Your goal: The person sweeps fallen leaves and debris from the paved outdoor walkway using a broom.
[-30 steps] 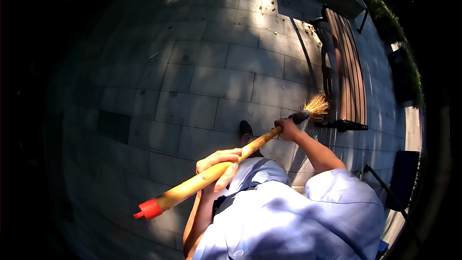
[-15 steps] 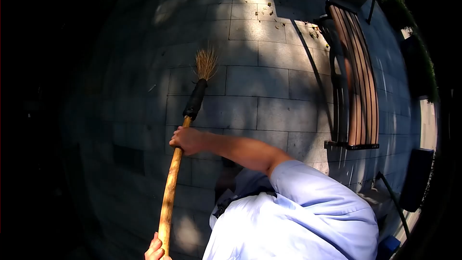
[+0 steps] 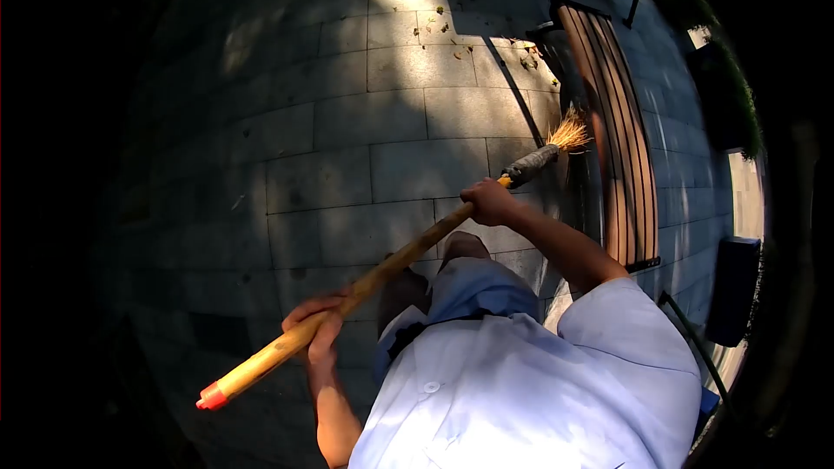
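Observation:
A broom with a long wooden handle [image 3: 408, 252] lies diagonally across the view, its red-capped end at the lower left. My left hand [image 3: 317, 320] is closed round the handle near that capped end. Farther up, my right hand [image 3: 489, 201] grips the handle just below the dark wrapped part [image 3: 530, 165]. The straw bristles [image 3: 569, 133] point to the upper right, beside the bench's left edge. Whether the bristles touch the ground cannot be made out.
A slatted wooden bench [image 3: 612, 122] stands on the right. Small dry leaves [image 3: 528, 59] lie on the stone paving [image 3: 347, 174] near its far end. A low wall is at the top, a hedge [image 3: 695, 9] at the upper right, and a dark box [image 3: 734, 291] at the right.
The broom head has swung from the centre left to the right, towards the bench, with my right hand. My left hand and the red-capped end have come back into fuller view.

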`<state>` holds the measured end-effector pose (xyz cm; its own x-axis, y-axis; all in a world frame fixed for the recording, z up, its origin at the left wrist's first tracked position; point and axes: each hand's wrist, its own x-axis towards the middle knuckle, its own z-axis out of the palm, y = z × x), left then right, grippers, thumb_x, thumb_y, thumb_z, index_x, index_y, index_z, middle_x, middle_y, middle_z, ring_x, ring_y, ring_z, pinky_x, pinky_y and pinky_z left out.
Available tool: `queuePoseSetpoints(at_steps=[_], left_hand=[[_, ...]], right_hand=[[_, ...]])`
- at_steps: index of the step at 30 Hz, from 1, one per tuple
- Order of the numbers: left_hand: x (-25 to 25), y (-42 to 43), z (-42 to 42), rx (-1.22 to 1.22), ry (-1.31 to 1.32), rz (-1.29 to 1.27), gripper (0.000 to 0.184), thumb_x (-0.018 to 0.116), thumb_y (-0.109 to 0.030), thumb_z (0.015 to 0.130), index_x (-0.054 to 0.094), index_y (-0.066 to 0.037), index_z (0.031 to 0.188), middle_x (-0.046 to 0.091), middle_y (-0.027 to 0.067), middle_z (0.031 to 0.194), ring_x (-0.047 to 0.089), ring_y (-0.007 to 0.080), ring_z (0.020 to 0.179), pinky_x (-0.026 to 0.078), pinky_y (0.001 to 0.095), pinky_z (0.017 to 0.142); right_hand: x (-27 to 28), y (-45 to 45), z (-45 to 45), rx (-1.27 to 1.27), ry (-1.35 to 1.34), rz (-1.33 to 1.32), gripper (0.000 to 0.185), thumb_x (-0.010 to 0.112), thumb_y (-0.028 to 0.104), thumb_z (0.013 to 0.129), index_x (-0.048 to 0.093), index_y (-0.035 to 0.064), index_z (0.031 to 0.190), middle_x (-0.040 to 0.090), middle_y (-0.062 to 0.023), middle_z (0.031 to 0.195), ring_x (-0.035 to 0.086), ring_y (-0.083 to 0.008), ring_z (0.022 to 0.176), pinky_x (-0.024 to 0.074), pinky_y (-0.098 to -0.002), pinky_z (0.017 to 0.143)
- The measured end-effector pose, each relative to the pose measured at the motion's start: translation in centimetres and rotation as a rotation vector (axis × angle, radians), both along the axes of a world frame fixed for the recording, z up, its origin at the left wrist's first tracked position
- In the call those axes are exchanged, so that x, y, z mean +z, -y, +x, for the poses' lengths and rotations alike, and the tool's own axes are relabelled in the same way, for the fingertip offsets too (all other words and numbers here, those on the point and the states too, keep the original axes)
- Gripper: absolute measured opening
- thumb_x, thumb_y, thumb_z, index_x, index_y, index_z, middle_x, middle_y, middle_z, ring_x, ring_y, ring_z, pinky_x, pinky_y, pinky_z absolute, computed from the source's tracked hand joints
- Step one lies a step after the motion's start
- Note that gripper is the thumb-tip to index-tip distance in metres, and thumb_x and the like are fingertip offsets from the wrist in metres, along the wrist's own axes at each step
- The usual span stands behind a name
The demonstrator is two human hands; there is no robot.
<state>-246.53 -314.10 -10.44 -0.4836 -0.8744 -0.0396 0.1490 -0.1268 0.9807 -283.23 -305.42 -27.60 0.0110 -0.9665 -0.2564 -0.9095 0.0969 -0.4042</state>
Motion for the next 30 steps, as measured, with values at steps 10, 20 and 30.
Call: queuePoseSetpoints(at_steps=[10,20,30], left_hand=[[-4.3,-2.6,-24.9,-0.038,0.136,0.02,0.021,0.058,0.006,0.077,0.063,0.003,0.097,0.063,0.0203,0.111,0.06,0.0259,0.107,0.046,0.0338,0.093],[5.9,-20.1,-8.8,0.649,0.311,-0.065,0.025,0.058,-0.014,0.078,0.055,0.0,0.098,0.059,0.0215,0.098,0.055,0.0354,0.106,0.04,0.0535,0.099],[2.4,-25.5,-8.1,0.786,0.085,0.175,0.024,0.059,-0.015,0.076,0.057,0.001,0.095,0.06,0.0201,0.095,0.057,0.0334,0.101,0.043,0.05,0.095]], right_hand=[[-8.5,3.4,-24.1,0.135,0.084,0.09,0.011,0.064,0.014,0.066,0.055,0.0106,0.072,0.061,-0.0131,0.066,0.061,-0.0365,0.069,0.0482,-0.044,0.061],[-1.0,5.0,-4.9,0.64,0.271,-0.049,0.011,0.059,0.02,0.074,0.063,0.0122,0.08,0.064,-0.0068,0.07,0.064,-0.0273,0.072,0.0433,-0.0414,0.082],[3.5,-3.7,-8.6,0.696,0.142,0.154,0.014,0.06,0.023,0.07,0.065,0.0102,0.071,0.064,-0.0103,0.066,0.065,-0.0296,0.065,0.0486,-0.0409,0.06]])
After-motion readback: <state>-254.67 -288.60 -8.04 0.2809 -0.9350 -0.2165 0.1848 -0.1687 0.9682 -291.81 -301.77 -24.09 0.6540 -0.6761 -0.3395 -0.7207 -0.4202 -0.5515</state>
